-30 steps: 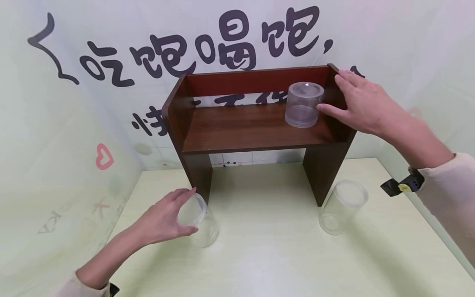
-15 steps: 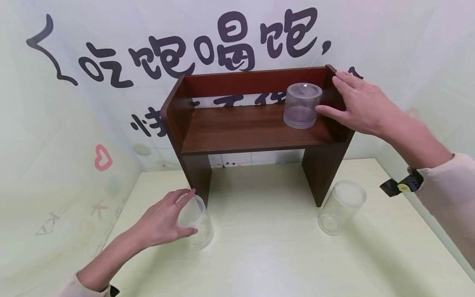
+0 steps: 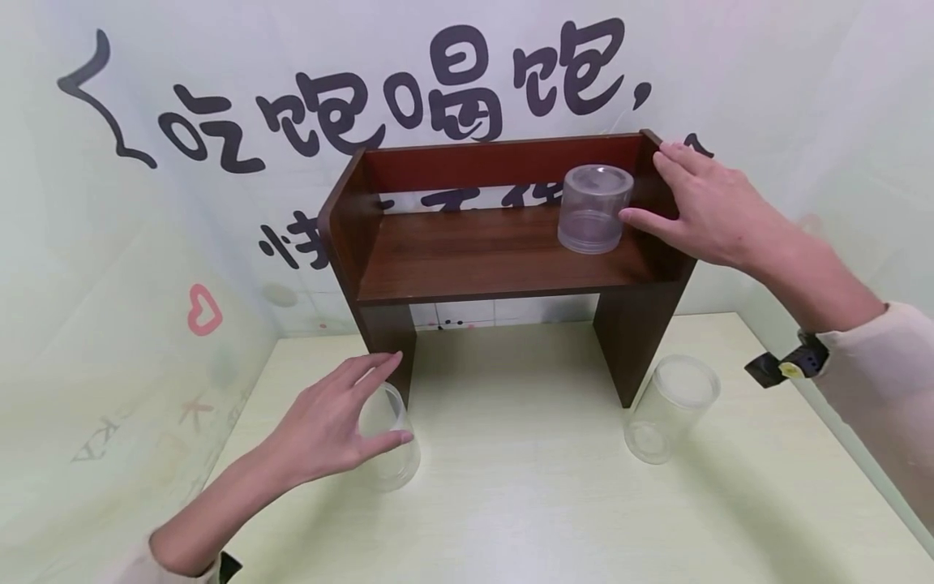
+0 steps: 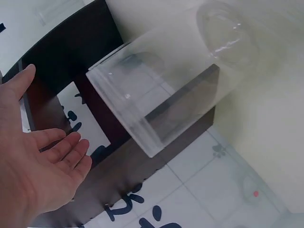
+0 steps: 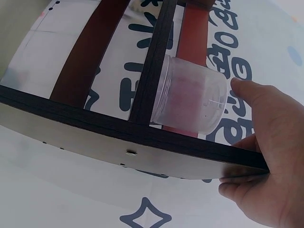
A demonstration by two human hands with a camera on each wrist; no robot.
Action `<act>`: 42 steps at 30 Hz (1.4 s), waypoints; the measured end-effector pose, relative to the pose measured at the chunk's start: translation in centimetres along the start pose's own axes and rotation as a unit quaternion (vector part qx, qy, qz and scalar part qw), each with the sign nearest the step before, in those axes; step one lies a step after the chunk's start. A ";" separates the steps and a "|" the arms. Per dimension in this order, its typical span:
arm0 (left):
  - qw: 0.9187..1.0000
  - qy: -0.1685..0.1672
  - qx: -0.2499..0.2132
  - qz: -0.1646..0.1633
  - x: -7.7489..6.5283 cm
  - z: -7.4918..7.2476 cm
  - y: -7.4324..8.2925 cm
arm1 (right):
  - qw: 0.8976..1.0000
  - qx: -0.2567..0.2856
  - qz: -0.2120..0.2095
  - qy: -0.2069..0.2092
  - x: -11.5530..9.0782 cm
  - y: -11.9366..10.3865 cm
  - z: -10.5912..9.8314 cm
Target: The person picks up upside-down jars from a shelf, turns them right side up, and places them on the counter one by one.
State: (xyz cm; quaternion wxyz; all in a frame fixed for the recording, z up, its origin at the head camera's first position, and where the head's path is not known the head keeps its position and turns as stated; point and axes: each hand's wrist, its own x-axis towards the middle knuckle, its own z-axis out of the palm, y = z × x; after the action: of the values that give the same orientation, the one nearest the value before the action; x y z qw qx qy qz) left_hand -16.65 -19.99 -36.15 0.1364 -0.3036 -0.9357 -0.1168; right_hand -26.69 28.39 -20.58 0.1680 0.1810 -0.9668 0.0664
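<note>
On the left of the table, a clear plastic jar (image 3: 397, 466) stands upright beside the shelf's left leg. My left hand (image 3: 324, 426) spreads its thumb and fingers over the mouth in the head view. The left wrist view shows a gap between that hand and the jar's rim, with nothing held. My right hand (image 3: 708, 203) rests at the right side panel (image 5: 128, 137) of the brown wooden shelf (image 3: 503, 251), some fingers on its outer side, thumb extended inside. Close to that thumb, a shorter clear jar (image 5: 194, 97) stands on the shelf board.
Another tall clear jar (image 3: 671, 410) stands on the pale table (image 3: 511, 478) at the shelf's right leg. Behind the shelf is a white backdrop (image 3: 241, 49) with large dark lettering. The shelf has an opening beneath its board.
The left hand's fingers have shifted slightly up and right and now stand wider over the left jar. That jar has settled from a slight tilt. The right hand stays in place.
</note>
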 end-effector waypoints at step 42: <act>0.985 0.042 -0.168 -0.024 18.3 -6.5 6.4 | 1.000 0.019 -0.006 0.010 -0.1 -0.1 0.1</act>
State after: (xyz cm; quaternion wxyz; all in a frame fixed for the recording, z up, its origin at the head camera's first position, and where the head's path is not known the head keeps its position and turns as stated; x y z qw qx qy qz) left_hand -25.84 -7.11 -23.21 0.1199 -0.2947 -0.9032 -0.2880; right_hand -26.63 28.32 -20.66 0.1741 0.1896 -0.9625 0.0857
